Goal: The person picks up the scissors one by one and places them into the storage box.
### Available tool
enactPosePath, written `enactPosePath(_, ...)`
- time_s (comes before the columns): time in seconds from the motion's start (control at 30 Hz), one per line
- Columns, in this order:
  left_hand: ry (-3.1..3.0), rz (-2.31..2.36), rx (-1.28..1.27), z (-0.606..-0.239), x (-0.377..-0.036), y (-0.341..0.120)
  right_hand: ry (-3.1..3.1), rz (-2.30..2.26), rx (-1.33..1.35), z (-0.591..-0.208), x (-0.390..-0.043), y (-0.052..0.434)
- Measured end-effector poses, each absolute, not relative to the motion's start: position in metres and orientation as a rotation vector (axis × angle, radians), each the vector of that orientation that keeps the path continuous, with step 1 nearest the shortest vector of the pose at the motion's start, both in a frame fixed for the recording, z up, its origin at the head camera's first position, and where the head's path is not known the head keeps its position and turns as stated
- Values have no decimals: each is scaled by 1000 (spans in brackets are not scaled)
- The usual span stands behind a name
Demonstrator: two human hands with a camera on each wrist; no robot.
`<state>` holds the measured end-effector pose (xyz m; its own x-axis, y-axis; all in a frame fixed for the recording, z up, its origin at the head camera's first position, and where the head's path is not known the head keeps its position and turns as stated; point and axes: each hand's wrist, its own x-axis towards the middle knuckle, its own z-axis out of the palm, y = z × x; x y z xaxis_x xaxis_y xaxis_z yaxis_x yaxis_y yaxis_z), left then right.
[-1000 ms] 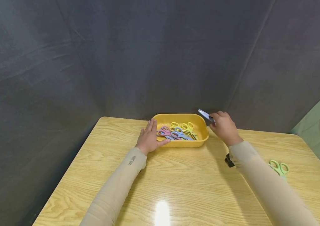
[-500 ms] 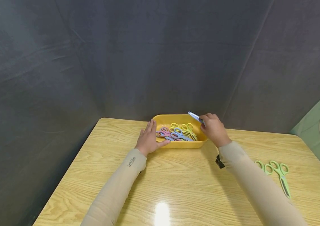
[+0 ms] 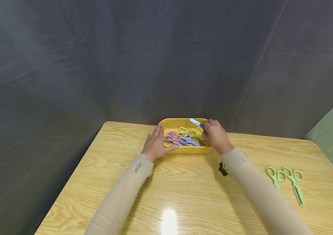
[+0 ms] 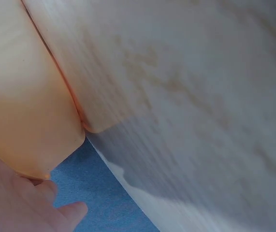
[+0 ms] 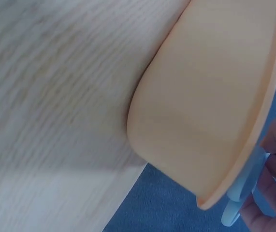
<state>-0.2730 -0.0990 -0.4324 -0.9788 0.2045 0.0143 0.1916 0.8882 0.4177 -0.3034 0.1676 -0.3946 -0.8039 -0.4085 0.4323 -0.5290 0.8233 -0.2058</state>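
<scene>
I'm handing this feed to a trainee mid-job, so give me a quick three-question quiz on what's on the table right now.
1. True or false: the right hand holds blue scissors over the yellow bin.
2. How many green scissors lie on the table?
A. none
B. two
C. five
3. What does the left hand touch?

Key:
1. True. The blades stick out from the fingers, above the bin.
2. B. Both lie right of the right arm, apart from the bin.
3. The bin's left end, with its fingers straight against it and the thumb along the front wall.
</scene>
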Motion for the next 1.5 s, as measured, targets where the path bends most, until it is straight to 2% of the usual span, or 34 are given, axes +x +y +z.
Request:
enactPosePath(0.67,3032,686,301,-436,-273,-100,-2648,532,731,-410,-307,153)
enactPosePath(1.5,2997,668,274,-435,-275,-99,-2858,691,568,-420,-309,153)
